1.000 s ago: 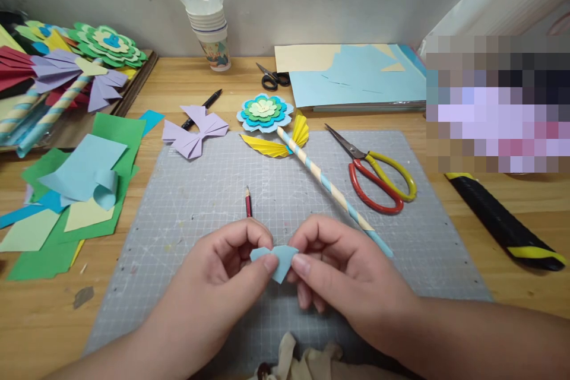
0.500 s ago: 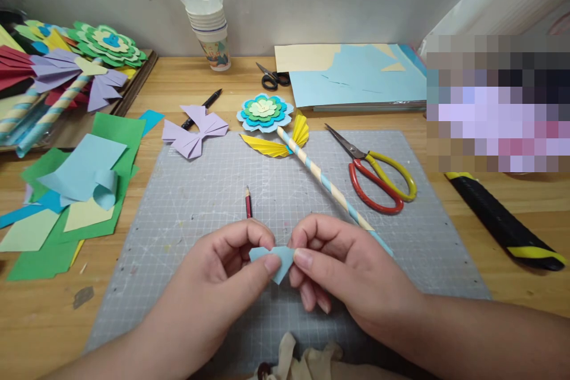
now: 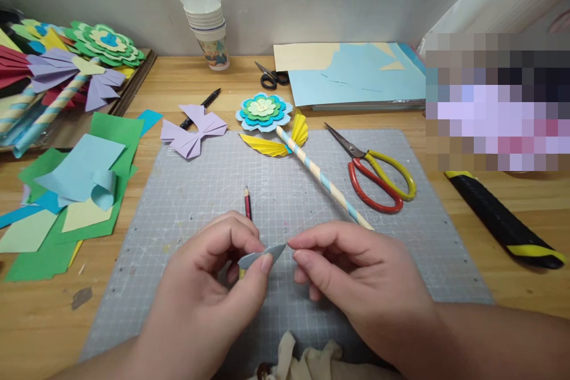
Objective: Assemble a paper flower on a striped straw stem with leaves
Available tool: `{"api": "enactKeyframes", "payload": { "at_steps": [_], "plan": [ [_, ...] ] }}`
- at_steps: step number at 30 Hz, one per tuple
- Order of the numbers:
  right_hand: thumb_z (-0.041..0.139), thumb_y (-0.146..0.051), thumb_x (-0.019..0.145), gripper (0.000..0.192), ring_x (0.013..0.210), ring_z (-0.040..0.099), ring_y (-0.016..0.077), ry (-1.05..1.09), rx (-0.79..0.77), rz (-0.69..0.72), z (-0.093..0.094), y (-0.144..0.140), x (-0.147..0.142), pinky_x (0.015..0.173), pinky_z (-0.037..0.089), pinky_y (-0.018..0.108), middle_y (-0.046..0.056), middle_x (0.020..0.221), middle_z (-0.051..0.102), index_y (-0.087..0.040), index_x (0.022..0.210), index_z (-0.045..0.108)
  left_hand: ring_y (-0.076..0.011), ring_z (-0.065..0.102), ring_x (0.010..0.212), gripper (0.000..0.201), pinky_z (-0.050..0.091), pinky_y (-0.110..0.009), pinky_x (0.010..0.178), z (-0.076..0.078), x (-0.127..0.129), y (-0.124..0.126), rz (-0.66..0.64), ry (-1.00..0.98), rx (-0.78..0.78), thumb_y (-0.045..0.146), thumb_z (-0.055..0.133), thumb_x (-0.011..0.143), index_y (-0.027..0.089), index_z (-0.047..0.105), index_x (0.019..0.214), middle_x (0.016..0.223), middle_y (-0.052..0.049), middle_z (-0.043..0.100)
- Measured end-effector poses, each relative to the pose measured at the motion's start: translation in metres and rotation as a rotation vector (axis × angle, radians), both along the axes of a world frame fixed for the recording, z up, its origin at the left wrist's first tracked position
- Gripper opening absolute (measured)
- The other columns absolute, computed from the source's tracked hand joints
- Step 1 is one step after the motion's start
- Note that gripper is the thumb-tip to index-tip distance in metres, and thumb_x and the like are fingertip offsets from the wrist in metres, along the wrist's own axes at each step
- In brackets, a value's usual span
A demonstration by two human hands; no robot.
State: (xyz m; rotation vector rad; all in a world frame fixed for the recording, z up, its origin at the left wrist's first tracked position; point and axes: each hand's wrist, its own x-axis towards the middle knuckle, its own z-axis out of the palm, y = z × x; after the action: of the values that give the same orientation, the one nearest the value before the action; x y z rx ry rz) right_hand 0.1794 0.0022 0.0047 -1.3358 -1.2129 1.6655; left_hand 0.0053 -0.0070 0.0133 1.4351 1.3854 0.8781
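Note:
A small folded piece of light blue paper (image 3: 275,251) is pinched between the thumb and fingers of my left hand (image 3: 214,273), tilted so it shows nearly edge-on. A bit of yellow shows beneath its left end. My right hand (image 3: 356,267) is close on the other side, its index fingertip at the paper's pointed tip and its thumb slightly apart; it does not grip the paper. Beyond the hands lies a paper flower (image 3: 263,108) with a striped stem (image 3: 318,175) and yellow pleated leaves (image 3: 267,145). A dark red pencil-like tool (image 3: 247,203) lies behind my left hand.
On the grey cutting mat (image 3: 196,190) are red-and-yellow-handled scissors (image 3: 376,169) and a purple paper bow (image 3: 196,130). Coloured paper scraps (image 3: 84,172) lie left. At the back stand paper cups (image 3: 209,35) with straws, black scissors (image 3: 271,78) and a paper stack (image 3: 356,83).
The blue paper has turned from facing me to nearly edge-on in my left hand. My right thumb and finger have come off it, and the right hand has shifted slightly right.

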Motion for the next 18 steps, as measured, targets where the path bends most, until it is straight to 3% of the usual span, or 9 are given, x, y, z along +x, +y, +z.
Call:
{"api": "enactKeyframes", "payload": {
  "at_steps": [18],
  "plan": [
    [0.066,-0.028,0.076,0.004,0.048,0.054,0.011,0.024,-0.044,-0.009,-0.0002,0.0024,-0.0044,0.046,0.044,0.024,-0.002,0.06,0.063,-0.024,0.078,0.067,-0.0125,0.053,0.067,0.015,0.04,-0.023,0.058,0.0001,0.0003,0.0002,-0.009,0.044,0.014,0.018,0.059,0.081,0.024,0.054,0.068,0.069,0.004,0.054]
  ]
}}
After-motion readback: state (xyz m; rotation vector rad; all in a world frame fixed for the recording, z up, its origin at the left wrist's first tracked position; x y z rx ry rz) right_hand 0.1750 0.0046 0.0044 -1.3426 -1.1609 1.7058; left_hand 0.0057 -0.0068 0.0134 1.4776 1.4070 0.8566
